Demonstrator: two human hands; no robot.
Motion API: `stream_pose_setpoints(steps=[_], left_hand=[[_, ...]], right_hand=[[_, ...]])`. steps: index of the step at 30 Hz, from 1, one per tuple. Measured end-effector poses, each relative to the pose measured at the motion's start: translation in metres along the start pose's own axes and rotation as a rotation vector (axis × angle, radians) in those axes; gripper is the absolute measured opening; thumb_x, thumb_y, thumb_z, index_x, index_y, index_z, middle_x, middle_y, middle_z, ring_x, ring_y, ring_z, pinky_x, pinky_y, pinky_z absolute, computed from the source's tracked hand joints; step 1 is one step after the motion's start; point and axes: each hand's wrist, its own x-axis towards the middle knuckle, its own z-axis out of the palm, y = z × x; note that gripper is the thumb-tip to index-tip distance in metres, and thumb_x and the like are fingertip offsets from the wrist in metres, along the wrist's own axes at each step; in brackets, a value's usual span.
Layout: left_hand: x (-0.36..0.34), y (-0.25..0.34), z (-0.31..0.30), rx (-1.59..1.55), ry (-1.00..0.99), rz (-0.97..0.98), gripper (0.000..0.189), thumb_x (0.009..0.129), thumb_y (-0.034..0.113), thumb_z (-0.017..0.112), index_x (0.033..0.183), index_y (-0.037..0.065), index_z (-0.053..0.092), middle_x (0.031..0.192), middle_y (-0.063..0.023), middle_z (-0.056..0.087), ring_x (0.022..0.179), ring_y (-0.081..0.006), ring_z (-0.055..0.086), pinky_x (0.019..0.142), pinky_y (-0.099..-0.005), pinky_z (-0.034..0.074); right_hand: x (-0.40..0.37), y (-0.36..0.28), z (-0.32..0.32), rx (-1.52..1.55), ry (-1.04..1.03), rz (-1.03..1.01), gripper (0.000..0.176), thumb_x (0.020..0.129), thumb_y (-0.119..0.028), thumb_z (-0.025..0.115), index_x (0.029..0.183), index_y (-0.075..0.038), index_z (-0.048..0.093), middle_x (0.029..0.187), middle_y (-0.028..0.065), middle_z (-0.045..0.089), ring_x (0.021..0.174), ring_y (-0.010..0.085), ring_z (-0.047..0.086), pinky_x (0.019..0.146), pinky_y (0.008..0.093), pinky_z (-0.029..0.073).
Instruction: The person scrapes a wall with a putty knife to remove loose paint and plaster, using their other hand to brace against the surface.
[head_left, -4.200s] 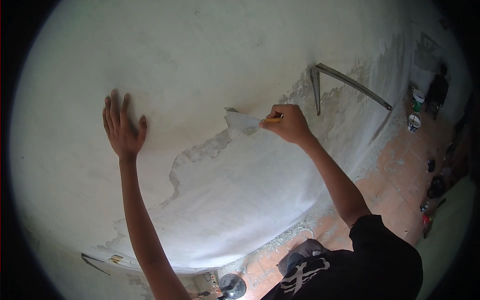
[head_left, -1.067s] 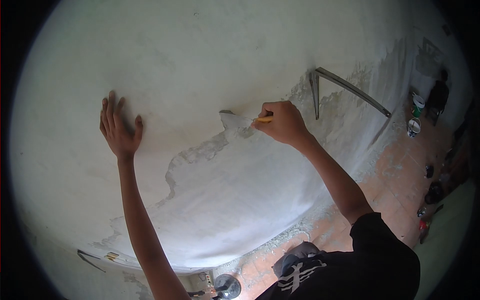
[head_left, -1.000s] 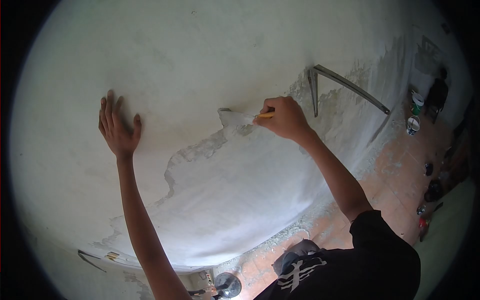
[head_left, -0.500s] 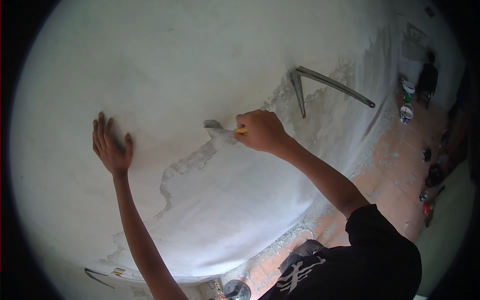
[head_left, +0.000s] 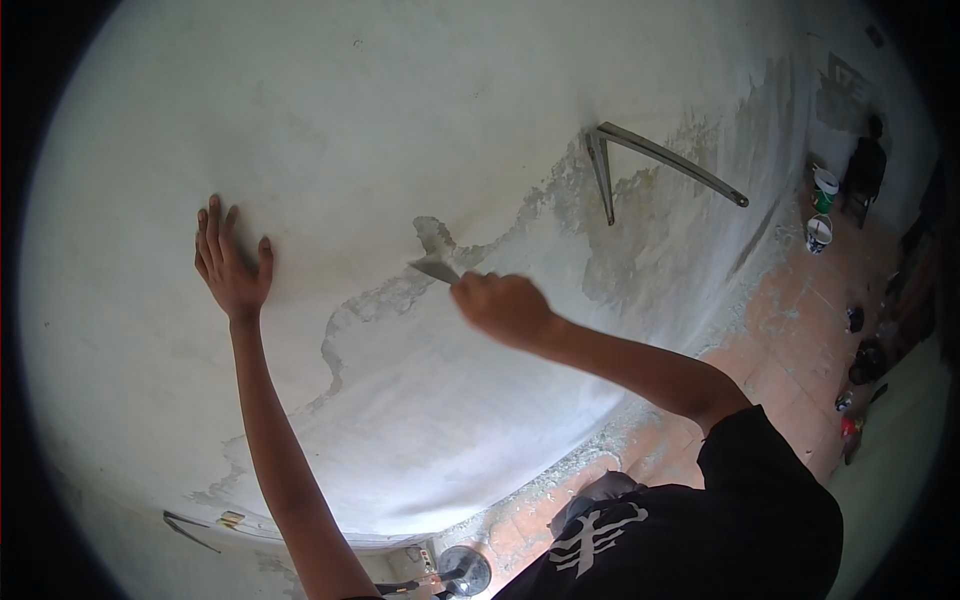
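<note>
My right hand (head_left: 503,306) is closed round the handle of a putty knife (head_left: 436,270), whose metal blade points up and left. The blade is at the edge of a peeled patch on the wall (head_left: 330,130); whether it touches cannot be made out. Grey bare plaster (head_left: 375,305) runs along the ragged paint edge, with a small stripped spot (head_left: 433,235) just above the blade. My left hand (head_left: 235,265) lies open against the painted wall, fingers pointing up, well to the left of the knife.
A metal bracket (head_left: 672,160) juts from the wall at upper right. Flakes and dust litter the tiled floor (head_left: 770,350) along the wall's foot. Two buckets (head_left: 819,233) and a dark chair (head_left: 863,175) stand at far right. A round black object (head_left: 465,570) is at the bottom.
My right hand has moved down and slightly left with the putty knife, baring the stripped spot its blade partly covered. My left hand stays on the wall.
</note>
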Motion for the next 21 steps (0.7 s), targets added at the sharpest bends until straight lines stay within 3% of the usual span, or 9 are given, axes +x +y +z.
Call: stream_pose_setpoints(steps=[1,3,6,11,13,21], left_hand=[[0.000,-0.001,0.000,-0.004,0.001,0.000,0.053,0.086,0.041,0.054,0.132,0.014,0.048,0.146,-0.0051,0.041,0.136,-0.0283,0.035,0.108,-0.0454,0.029],[0.000,-0.001,0.002,-0.007,0.042,0.030,0.053,0.086,0.041,0.053,0.131,0.015,0.048,0.146,-0.0047,0.041,0.136,-0.0277,0.036,0.108,-0.0453,0.029],[0.000,0.000,0.002,0.005,0.033,0.016,0.053,0.086,0.042,0.053,0.132,0.015,0.048,0.146,-0.0044,0.041,0.136,-0.0275,0.036,0.107,-0.0449,0.029],[-0.002,0.000,0.003,0.005,0.020,0.005,0.053,0.086,0.041,0.054,0.132,0.015,0.048,0.146,-0.0039,0.042,0.136,-0.0276,0.036,0.107,-0.0442,0.030],[-0.003,0.000,0.004,0.013,0.017,-0.006,0.052,0.086,0.041,0.054,0.132,0.015,0.048,0.146,-0.0038,0.042,0.136,-0.0278,0.036,0.107,-0.0443,0.030],[-0.004,-0.002,0.007,0.000,0.008,-0.028,0.054,0.083,0.040,0.056,0.130,0.013,0.049,0.144,-0.0043,0.043,0.135,-0.0280,0.036,0.106,-0.0449,0.029]], right_hand=[[0.002,0.012,-0.009,0.395,-0.144,0.251,0.017,0.083,-0.017,0.067,0.072,-0.005,0.061,0.061,0.0074,0.059,0.053,0.0202,0.061,0.047,0.0334,0.049],[-0.002,0.039,-0.012,0.659,-0.177,0.443,0.021,0.079,-0.023,0.074,0.074,-0.006,0.063,0.065,0.0071,0.063,0.055,0.0225,0.062,0.053,0.0352,0.050],[-0.009,0.065,-0.012,0.661,-0.126,0.621,0.026,0.075,-0.026,0.079,0.072,-0.006,0.062,0.064,0.0069,0.064,0.056,0.0217,0.062,0.053,0.0331,0.048],[0.004,0.061,0.002,0.750,-0.146,0.735,0.027,0.077,-0.027,0.075,0.068,-0.006,0.061,0.058,0.0068,0.062,0.053,0.0232,0.061,0.051,0.0346,0.047],[0.006,0.054,0.009,0.779,-0.029,0.609,0.026,0.077,-0.026,0.076,0.069,-0.006,0.062,0.057,0.0068,0.062,0.052,0.0216,0.060,0.051,0.0338,0.047],[0.006,0.062,0.012,0.883,-0.122,0.737,0.027,0.074,-0.025,0.080,0.067,-0.004,0.063,0.058,0.0074,0.063,0.050,0.0161,0.060,0.051,0.0291,0.045]])
